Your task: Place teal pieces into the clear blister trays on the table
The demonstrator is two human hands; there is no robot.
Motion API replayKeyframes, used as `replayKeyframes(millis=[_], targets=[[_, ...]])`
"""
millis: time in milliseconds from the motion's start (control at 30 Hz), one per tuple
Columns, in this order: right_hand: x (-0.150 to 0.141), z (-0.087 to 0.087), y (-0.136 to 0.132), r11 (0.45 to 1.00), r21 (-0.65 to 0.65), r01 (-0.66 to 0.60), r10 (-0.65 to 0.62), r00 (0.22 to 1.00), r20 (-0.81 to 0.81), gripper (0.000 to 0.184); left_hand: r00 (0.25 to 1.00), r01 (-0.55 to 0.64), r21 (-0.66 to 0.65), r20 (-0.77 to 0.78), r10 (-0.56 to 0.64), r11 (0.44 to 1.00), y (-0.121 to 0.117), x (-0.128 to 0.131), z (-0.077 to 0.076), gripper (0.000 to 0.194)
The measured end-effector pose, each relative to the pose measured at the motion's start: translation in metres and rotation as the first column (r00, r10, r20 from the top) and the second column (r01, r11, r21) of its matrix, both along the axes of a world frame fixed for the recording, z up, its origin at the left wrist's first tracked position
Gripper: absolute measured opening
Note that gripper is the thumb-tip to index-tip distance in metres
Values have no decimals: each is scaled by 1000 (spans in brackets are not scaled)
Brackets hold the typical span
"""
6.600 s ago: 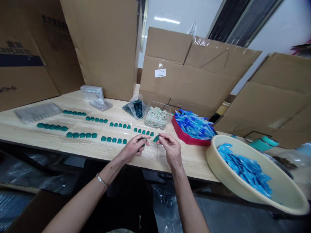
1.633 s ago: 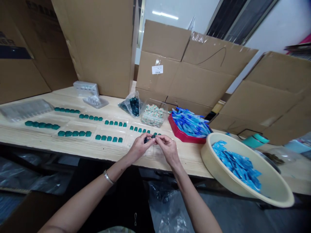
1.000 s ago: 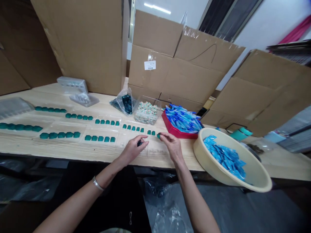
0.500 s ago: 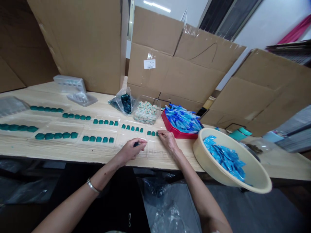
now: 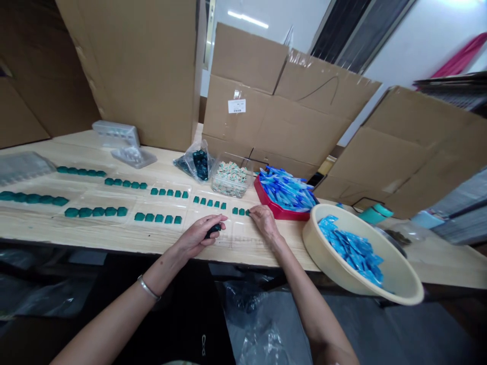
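My left hand [image 5: 196, 235] is curled around several small dark green pieces [image 5: 213, 230], low over the near part of the table. Farther right, my right hand [image 5: 264, 222] pinches a small green piece [image 5: 247, 213] at the right end of a short row of green pieces [image 5: 235, 211] in a clear plastic tray. The fingers partly cover that end of the row. Left of my hands, more clear trays lie in two lines, each with a row of green pieces, such as the nearer row [image 5: 158, 218] and the farther row [image 5: 209, 203].
Behind the trays are a plastic bag [image 5: 200, 163] of dark green pieces and a clear box [image 5: 231, 178] of small pale pieces. A red tray [image 5: 281, 213] holds blue packets. The cream basin [image 5: 317, 243] with blue packets overhangs the table's front edge. Cardboard [image 5: 243, 124] stands behind.
My left hand has turned, so the dark green pieces in it show more. My right hand stays at the right end of the row. The whole view has shifted slightly.
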State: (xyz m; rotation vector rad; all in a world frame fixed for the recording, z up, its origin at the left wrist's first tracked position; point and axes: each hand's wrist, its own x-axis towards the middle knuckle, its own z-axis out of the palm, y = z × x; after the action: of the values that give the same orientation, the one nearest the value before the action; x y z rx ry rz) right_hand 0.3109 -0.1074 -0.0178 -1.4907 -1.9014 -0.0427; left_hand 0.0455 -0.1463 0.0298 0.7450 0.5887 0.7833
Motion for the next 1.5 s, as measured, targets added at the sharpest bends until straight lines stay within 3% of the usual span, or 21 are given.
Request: replayKeyframes(millis=[133, 300, 400, 500, 633, 767, 900, 1000, 1100, 1200, 1300, 1367, 1500], targets=[[-2, 7, 1, 1000, -30, 5, -1, 993, 117, 11, 999, 5, -24, 38, -4, 1000, 2, 1, -3, 26], [-4, 10, -4, 999, -45, -8, 16, 985, 174, 15, 979, 31, -178, 204, 6, 984, 9, 7, -3, 24], [-8, 17, -13, 999, 1, -46, 45, 991, 129, 22, 968, 48, -226, 252, 11, 973, 11, 9, -4, 25], [-27, 36, -30, 997, 38, -73, 74, 997, -32, 20, 970, 25, -210, 241, 27, 977, 11, 9, -7, 27], [-70, 64, -56, 958, -42, -283, 270, 943, -192, 17, 978, -42, -124, 199, 66, 991, 8, 15, -11, 25], [-94, 69, -63, 898, -83, -433, 414, 892, -179, 21, 982, -47, -31, 182, 52, 998, 4, 21, -10, 23], [-93, 60, -59, 921, -61, -384, 331, 857, -396, 17, 984, -24, -29, 177, 29, 999, 6, 19, -6, 20], [-86, 56, -56, 947, -95, -307, 181, 753, -632, 17, 989, -17, -36, 146, 22, 999, 6, 16, -4, 20], [-83, 55, -55, 942, -142, -303, 97, 652, -752, 21, 998, -44, 82, 50, 40, 996, 2, 17, -5, 27], [-83, 54, -55, 943, -138, -302, 89, 631, -771, 22, 970, -153, 305, -138, 203, 940, 0, 23, -8, 33], [-87, 52, -57, 947, -120, -297, 111, 657, -746, 21, 873, -198, 593, -254, 415, 780, 3, 29, -14, 27], [-90, 50, -59, 947, -114, -299, 121, 665, -737, 20, 841, -164, 704, -266, 471, 691, 7, 31, -18, 21], [-93, 47, -61, 957, -48, -285, 165, 676, -718, 18, 835, -141, 730, -276, 476, 669, 11, 29, -22, 19]])
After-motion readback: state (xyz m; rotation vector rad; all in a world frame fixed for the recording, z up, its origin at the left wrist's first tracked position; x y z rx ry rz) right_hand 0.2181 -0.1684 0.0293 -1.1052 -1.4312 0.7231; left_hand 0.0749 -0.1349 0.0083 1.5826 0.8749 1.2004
